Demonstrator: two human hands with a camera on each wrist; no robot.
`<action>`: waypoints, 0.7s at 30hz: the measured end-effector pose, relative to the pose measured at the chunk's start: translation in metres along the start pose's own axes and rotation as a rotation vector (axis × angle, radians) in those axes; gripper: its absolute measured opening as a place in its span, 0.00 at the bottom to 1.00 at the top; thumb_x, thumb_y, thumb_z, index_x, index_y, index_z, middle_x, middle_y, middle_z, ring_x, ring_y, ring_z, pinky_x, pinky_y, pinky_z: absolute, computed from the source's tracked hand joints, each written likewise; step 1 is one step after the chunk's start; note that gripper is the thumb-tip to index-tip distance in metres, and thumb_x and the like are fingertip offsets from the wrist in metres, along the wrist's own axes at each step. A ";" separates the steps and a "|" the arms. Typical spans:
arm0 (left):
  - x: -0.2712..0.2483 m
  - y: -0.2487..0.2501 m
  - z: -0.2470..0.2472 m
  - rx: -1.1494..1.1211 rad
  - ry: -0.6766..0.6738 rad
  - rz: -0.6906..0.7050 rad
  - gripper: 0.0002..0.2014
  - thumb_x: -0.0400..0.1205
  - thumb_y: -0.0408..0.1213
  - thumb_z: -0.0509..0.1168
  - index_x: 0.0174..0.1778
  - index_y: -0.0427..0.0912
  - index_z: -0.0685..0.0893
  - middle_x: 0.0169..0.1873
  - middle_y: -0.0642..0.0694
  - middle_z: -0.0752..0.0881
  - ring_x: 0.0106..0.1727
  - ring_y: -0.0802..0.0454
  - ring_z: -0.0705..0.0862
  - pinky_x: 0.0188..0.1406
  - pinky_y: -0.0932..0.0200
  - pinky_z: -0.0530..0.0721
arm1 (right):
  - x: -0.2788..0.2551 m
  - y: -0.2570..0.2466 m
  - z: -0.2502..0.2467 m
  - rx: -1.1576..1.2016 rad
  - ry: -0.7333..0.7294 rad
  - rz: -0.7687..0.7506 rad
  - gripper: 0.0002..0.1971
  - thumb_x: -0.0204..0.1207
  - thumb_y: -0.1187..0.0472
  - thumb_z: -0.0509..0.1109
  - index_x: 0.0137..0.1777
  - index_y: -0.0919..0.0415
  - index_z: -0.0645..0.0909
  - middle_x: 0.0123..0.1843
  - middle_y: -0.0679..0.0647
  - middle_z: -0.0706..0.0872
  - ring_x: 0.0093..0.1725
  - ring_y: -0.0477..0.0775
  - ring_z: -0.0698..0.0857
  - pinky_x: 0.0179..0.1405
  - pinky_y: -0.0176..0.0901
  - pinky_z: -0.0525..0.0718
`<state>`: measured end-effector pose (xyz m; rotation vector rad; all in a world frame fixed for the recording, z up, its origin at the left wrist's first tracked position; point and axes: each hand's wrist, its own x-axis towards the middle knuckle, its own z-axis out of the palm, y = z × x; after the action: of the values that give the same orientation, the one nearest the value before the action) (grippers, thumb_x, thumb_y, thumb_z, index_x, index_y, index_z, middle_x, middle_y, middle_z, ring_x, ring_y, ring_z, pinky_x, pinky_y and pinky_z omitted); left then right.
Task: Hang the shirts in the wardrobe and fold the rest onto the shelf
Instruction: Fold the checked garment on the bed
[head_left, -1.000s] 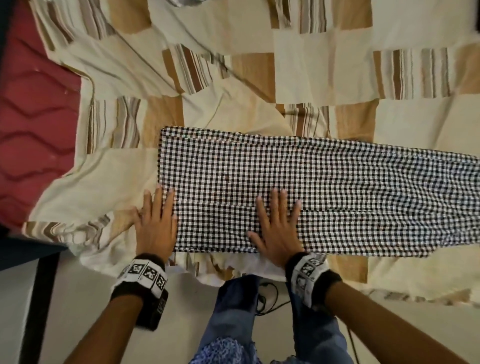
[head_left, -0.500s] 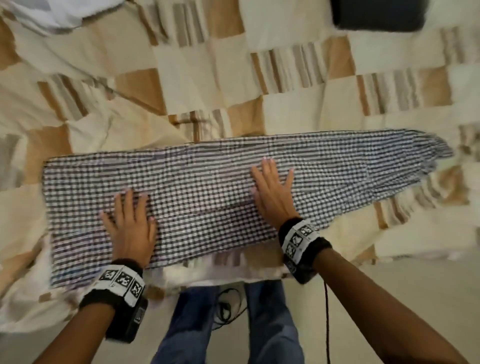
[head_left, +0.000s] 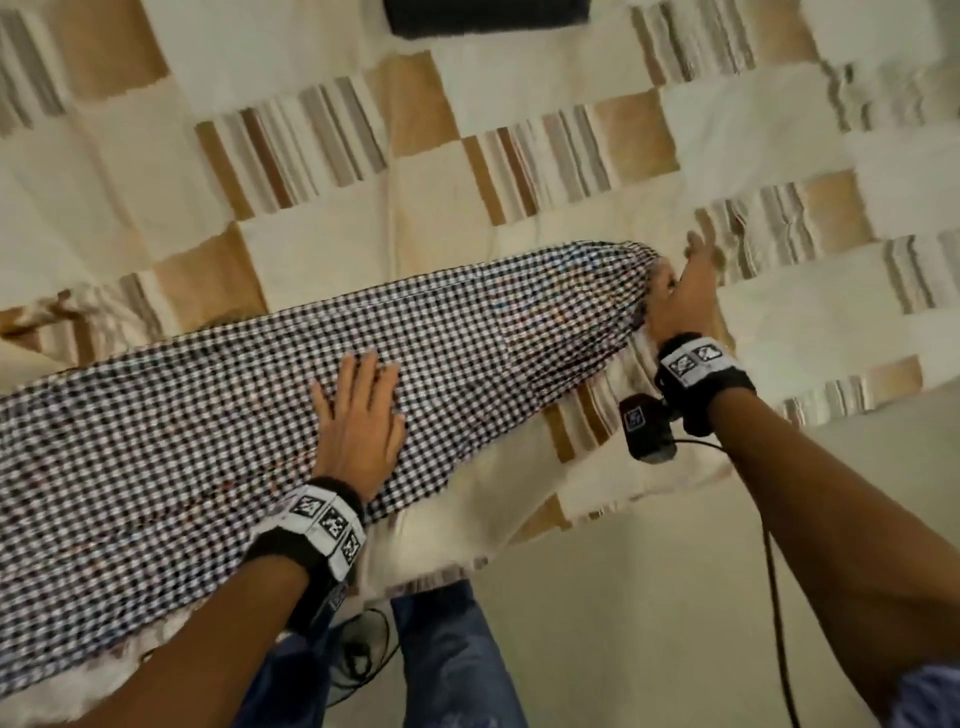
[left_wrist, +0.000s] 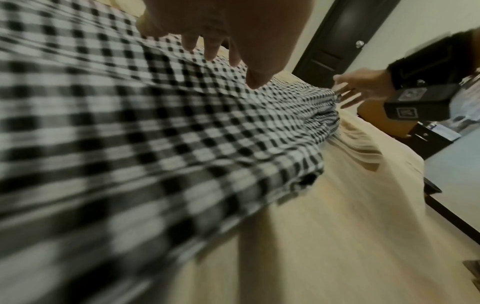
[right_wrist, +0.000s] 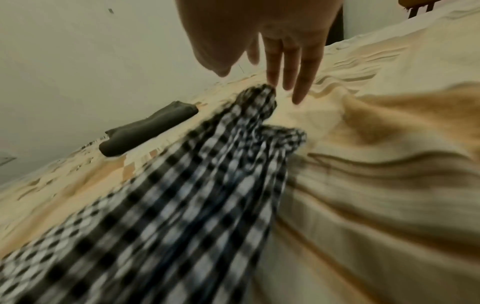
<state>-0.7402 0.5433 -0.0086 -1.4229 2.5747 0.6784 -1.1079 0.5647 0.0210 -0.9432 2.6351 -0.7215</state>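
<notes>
From the head view, the checked garment (head_left: 322, 395) lies as one long narrow strip across the bed (head_left: 519, 218), its long axis running from the near left up to the far right. My left hand (head_left: 358, 415) is flat on it about midway along, fingers straight and pressing the cloth down. My right hand (head_left: 680, 291) is at the strip's far right end, where the cloth bunches into a narrow tip; it is the nearer hand to that end by far. Its fingers reach out past the tip, loose and not yet closed on anything. A dark folded item (head_left: 488, 15) sits on the bed well beyond the strip.

In the left wrist view, the checked garment (left_wrist: 155, 127) fills the frame under my left hand (left_wrist: 228, 30), and the strip runs away from it toward my right hand (left_wrist: 363, 90), whose straight fingers spread just beside the bunched end.

In the right wrist view, my right hand (right_wrist: 272, 41) hangs over the garment's end (right_wrist: 257, 98), fingertips (right_wrist: 298, 96) pointing down, one about touching the tip, the others over bare bed (right_wrist: 389, 164). The dark folded item (right_wrist: 148, 127) lies off past the strip's other side.

As I judge it, the next move is to take this right end and bring it back along the long axis toward my left hand, which pins the fold line.
</notes>
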 end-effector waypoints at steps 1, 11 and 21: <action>0.007 0.011 0.003 0.024 -0.010 0.025 0.25 0.81 0.42 0.56 0.74 0.37 0.72 0.75 0.35 0.70 0.78 0.34 0.65 0.72 0.26 0.51 | 0.014 0.006 -0.003 -0.020 -0.038 0.046 0.28 0.83 0.48 0.55 0.77 0.66 0.65 0.73 0.65 0.74 0.71 0.63 0.75 0.71 0.56 0.72; 0.030 0.046 0.026 0.111 -0.101 0.101 0.30 0.81 0.47 0.59 0.78 0.38 0.65 0.77 0.33 0.65 0.78 0.32 0.62 0.70 0.25 0.52 | 0.068 0.012 -0.029 0.158 -0.744 0.352 0.27 0.82 0.45 0.61 0.66 0.71 0.77 0.59 0.62 0.83 0.55 0.59 0.82 0.43 0.42 0.84; 0.029 0.031 0.019 -0.055 -0.115 0.160 0.33 0.80 0.54 0.38 0.82 0.45 0.56 0.81 0.44 0.52 0.82 0.45 0.47 0.77 0.40 0.38 | 0.056 0.007 -0.042 0.342 -0.871 0.379 0.18 0.79 0.55 0.66 0.64 0.63 0.75 0.65 0.59 0.82 0.60 0.57 0.81 0.61 0.51 0.78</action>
<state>-0.7833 0.5433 -0.0246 -1.1637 2.6181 0.8326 -1.1701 0.5485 0.0494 -0.4713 1.7671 -0.4835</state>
